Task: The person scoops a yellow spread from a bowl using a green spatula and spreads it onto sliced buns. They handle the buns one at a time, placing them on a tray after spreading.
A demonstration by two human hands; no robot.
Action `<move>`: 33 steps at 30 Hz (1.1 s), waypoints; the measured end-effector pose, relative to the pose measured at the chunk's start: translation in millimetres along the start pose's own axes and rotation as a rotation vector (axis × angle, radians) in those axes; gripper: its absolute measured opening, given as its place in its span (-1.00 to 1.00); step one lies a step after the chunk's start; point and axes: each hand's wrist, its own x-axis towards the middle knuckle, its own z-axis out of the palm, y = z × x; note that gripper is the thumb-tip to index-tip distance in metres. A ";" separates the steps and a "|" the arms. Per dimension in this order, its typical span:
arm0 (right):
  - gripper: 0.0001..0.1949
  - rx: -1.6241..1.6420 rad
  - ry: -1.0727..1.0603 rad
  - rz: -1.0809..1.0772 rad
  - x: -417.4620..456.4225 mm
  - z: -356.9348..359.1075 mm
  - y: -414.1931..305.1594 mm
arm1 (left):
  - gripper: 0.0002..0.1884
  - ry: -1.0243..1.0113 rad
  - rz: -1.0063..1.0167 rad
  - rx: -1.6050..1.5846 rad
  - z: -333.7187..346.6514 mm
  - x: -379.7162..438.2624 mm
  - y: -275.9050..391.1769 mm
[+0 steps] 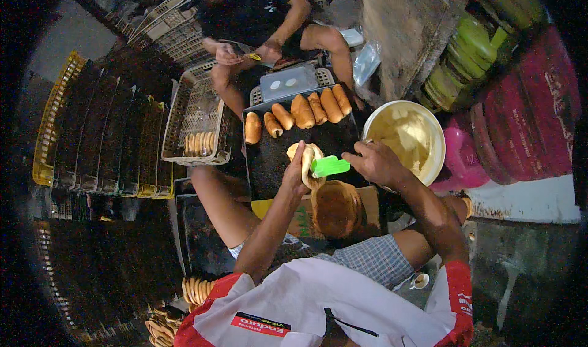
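Observation:
My left hand [294, 175] holds a split bread roll [308, 161] with its pale inside showing. A bright green spatula [331, 165] is in my right hand [374, 163], its blade against the opened roll. Beyond my hands, several browned rolls [303, 111] lie in a row on a dark tray [275, 170]. To the right of the tray stands a round white tub [439, 138] with pale yellow cream [397, 133] inside. Under my wrists is a round brown object [335, 209], which I cannot identify.
Another person [248, 25] sits opposite, hands [243, 53] around a small yellow thing. A plastic crate [197, 156] with several rolls stands left of the tray. Stacked crates [110, 131] rise farther left. A pink container [461, 159] is beyond the tub. A small cup [420, 281] is by my leg.

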 end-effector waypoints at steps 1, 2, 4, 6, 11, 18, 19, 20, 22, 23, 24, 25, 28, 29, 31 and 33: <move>-0.72 -0.009 0.017 -0.021 -1.6 -1.6 -0.1 | -0.49 0.070 0.033 0.050 21.4 -10.7 -0.8; -0.71 -0.023 0.017 0.033 -0.3 -0.6 0.0 | -0.48 0.147 0.071 0.098 32.0 -19.8 -0.1; -0.71 -0.054 0.005 0.138 0.1 1.7 1.5 | -0.47 -0.020 0.039 0.022 22.9 -23.1 0.2; -0.71 -0.071 -0.017 0.085 -1.5 3.4 3.8 | -0.47 -0.108 0.033 -0.023 -4.1 -16.5 -2.4; -0.70 -0.019 -0.136 0.032 -2.8 -6.4 -4.0 | -0.51 0.061 0.273 0.138 -44.7 9.0 9.1; -0.67 0.110 -0.040 0.343 -5.4 -43.3 25.9 | -0.59 0.202 0.619 0.807 -102.8 62.8 30.2; -0.67 0.124 -0.052 0.352 -8.8 -32.0 31.8 | -0.60 0.241 0.758 1.128 -108.8 61.8 24.8; -0.68 0.139 -0.062 0.361 -12.1 -19.0 37.7 | -0.61 0.560 0.558 1.753 -115.6 54.9 11.3; -0.68 0.139 -0.069 0.374 -18.2 -24.1 40.7 | -0.67 0.418 0.597 1.583 -118.9 62.2 -1.9; -0.68 0.147 -0.071 0.366 -19.4 -24.5 41.8 | -0.70 0.356 0.612 1.498 -121.4 65.1 -6.1; -0.68 0.160 -0.070 0.361 -19.0 -25.2 40.0 | -0.72 0.294 0.623 1.417 -128.0 67.7 -7.8; -0.68 0.141 -0.072 0.356 -17.4 -26.0 39.9 | -0.75 0.240 0.631 1.337 -135.9 69.5 -7.9; -0.67 0.101 -0.094 0.391 -26.1 -41.3 39.8 | -0.79 -0.142 0.517 0.789 -146.1 81.9 3.3; -0.67 0.113 -0.103 0.413 -27.6 -47.2 40.3 | -0.79 -0.102 0.422 0.603 -150.9 81.6 11.1; -0.67 0.136 -0.098 0.448 -34.2 -43.5 48.4 | -0.78 -0.012 0.230 0.231 -155.0 81.2 24.1; -0.67 0.108 -0.065 0.501 -53.0 -54.8 56.4 | -0.73 -0.047 0.223 0.237 -150.4 102.6 30.9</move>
